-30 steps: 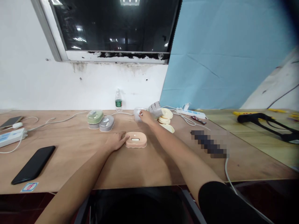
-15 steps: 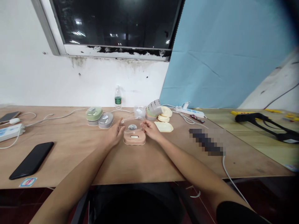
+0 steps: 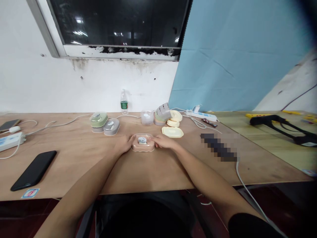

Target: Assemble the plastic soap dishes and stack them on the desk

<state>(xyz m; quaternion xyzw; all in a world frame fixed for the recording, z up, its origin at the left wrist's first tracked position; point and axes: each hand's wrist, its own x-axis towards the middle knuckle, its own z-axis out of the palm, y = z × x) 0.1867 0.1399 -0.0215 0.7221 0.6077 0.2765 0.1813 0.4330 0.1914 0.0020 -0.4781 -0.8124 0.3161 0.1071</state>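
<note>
A pink box (image 3: 143,147) with rounded corners sits on the table in front of me. A clear lid (image 3: 136,137) with a round sticker lies over its top. At the box's left side is my left hand (image 3: 125,144), its fingers closed against the lidded edge. My right hand (image 3: 163,142) grips the right side, fingers at the lid's edge; its fingertips are partly hidden. Farther back on the left, a green box (image 3: 98,118) rests on a grey one, beside another lidded grey box (image 3: 112,127).
Behind the hands stand a clear lid stack (image 3: 147,118), tilted grey parts (image 3: 163,111), cream trays (image 3: 172,132) and a bottle (image 3: 124,105). A black phone (image 3: 34,170) lies left. Power strips (image 3: 201,115) and cables run along the back; a black frame (image 3: 284,127) is right.
Both hands have lowered the clear lid from above the pink box onto its top. The view has shifted slightly.
</note>
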